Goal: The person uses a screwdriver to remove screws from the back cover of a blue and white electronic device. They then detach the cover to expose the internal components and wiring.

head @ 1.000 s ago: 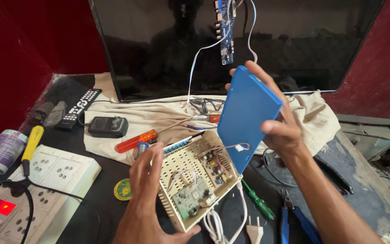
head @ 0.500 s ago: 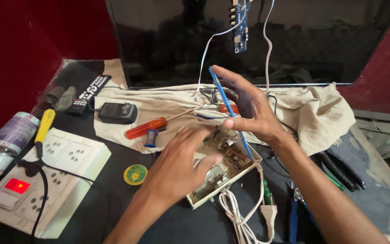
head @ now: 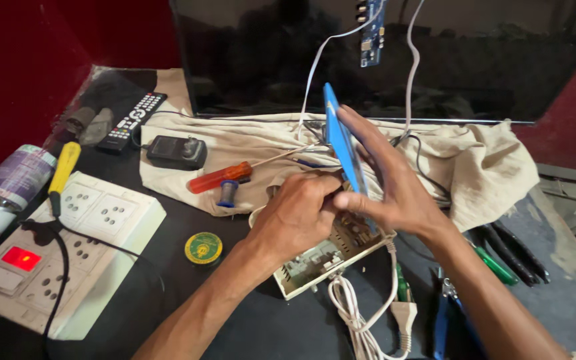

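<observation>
The right hand [head: 395, 193] grips a flat blue plastic cover [head: 341, 143] edge-on, long axis tilted up and away, above the open white circuit box [head: 331, 253], which the left hand [head: 298, 217] grasps.

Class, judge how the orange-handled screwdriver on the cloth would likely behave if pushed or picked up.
The screwdriver looks rigid, so it should lift without bending. Its rounded handle suggests it may roll if nudged sideways, though the creased cloth beneath would probably slow it. It seems light for its length.
</observation>
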